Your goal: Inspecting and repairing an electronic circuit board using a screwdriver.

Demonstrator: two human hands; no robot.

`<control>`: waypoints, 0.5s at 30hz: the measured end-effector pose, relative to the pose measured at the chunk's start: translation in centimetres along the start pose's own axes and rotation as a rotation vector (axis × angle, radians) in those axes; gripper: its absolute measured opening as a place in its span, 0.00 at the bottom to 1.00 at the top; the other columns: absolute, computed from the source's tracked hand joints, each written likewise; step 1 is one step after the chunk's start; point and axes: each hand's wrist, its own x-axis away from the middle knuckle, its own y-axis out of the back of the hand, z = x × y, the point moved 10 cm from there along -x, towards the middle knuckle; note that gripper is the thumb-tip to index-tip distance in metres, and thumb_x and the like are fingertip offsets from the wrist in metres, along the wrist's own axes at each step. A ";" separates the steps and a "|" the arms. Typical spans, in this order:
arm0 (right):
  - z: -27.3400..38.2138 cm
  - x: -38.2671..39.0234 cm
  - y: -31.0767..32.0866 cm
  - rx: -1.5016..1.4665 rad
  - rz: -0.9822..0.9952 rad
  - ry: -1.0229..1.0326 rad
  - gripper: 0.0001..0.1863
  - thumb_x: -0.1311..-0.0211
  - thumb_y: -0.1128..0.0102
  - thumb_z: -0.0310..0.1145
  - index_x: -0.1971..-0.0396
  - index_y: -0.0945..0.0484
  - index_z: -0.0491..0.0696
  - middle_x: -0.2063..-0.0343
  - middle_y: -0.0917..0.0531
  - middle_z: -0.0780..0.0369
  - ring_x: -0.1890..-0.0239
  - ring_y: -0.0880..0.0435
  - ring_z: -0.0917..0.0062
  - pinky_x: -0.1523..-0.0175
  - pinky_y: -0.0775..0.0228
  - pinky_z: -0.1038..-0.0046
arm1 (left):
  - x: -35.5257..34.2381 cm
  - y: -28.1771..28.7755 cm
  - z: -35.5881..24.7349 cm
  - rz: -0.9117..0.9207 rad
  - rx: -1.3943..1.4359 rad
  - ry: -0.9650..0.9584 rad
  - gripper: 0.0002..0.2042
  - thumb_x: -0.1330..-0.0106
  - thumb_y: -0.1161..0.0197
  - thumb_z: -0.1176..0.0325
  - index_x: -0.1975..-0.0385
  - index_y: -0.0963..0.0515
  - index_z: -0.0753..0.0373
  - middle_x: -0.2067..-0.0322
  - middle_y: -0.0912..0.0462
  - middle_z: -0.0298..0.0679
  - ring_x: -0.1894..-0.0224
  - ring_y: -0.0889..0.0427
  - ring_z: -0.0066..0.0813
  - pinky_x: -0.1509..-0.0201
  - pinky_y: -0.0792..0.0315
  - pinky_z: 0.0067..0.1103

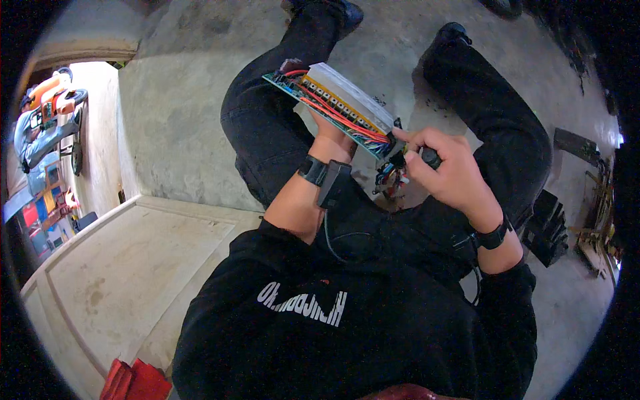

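A green circuit board (333, 113) with a long silver heat sink (353, 97), a row of dark components and red and orange wires is held tilted above my lap. My left hand (330, 130) supports it from beneath, its fingers mostly hidden behind the board. At the board's right end, my right hand (443, 160) is closed around a dark round-ended tool handle (431, 157); the tool's tip is not visible. The index finger reaches the end of the heat sink. A bundle of loose wires and connectors (389, 179) hangs below that end.
My legs stretch over the grey concrete floor (193, 87). On the left lie a pale framed panel (133, 267) and a red cloth-like item (137, 381). Beyond an opening at far left stands an orange vehicle (50, 93). Dark parts (547, 227) and wood pieces (593, 250) lie at right.
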 end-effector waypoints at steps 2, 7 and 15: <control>-0.1 0.1 0.0 0.003 -0.003 -0.004 0.08 0.46 0.39 0.32 0.72 0.25 0.44 0.59 0.15 0.51 0.71 0.13 0.64 0.64 0.24 0.71 | 0.0 0.0 0.5 0.010 -0.005 0.028 0.20 0.25 0.60 0.50 0.47 0.30 0.57 0.52 0.22 0.43 0.49 0.22 0.41 0.45 0.25 0.39; 1.9 0.3 -0.2 0.142 -0.017 0.166 0.08 0.45 0.39 0.34 0.70 0.25 0.45 0.63 0.15 0.53 0.68 0.15 0.60 0.64 0.23 0.67 | 0.3 0.7 2.4 0.051 -0.019 0.148 0.20 0.25 0.60 0.50 0.47 0.30 0.57 0.52 0.22 0.43 0.49 0.22 0.41 0.45 0.25 0.39; 8.5 1.3 -0.9 0.708 -0.033 0.353 0.08 0.49 0.38 0.31 0.74 0.27 0.45 0.71 0.20 0.60 0.76 0.18 0.70 0.74 0.26 0.70 | 0.5 2.5 3.6 0.053 -0.078 0.242 0.21 0.25 0.60 0.49 0.48 0.30 0.57 0.53 0.22 0.43 0.50 0.21 0.41 0.46 0.25 0.39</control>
